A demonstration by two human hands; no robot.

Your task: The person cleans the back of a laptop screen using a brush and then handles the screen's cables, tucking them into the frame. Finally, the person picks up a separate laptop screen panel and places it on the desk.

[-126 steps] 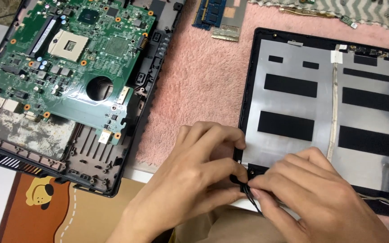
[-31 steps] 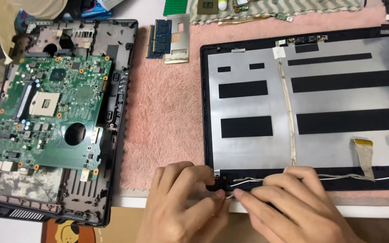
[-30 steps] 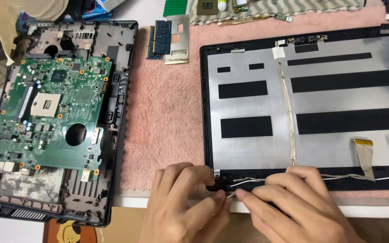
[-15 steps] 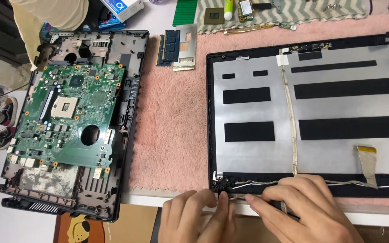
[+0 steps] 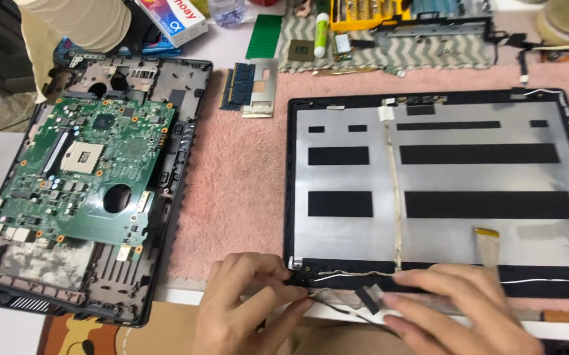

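Observation:
A black laptop lid back cover [image 5: 442,177] lies open on a pink mat, its silver inside showing black tape strips and a thin white cable. My left hand [image 5: 248,306] pinches the cover's near-left corner [image 5: 297,273] by the hinge. Along the cover's lower edge my right hand [image 5: 459,309] rests with fingers spread, next to a small black cable piece [image 5: 367,299] and thin wires [image 5: 344,273]. A flat ribbon cable with a yellow tip [image 5: 487,243] lies just beyond the right hand.
A laptop base with a green motherboard [image 5: 84,181] lies at the left. Memory modules [image 5: 248,85] sit at the back centre of the pink mat [image 5: 238,190]. A screwdriver bit case [image 5: 367,13], a small tube and loose parts are along the far edge.
The view has pulled back and tilted up, showing more of the far table edge. My hands stay at the lid's lower left corner; the right hand's fingers have spread flatter along the edge.

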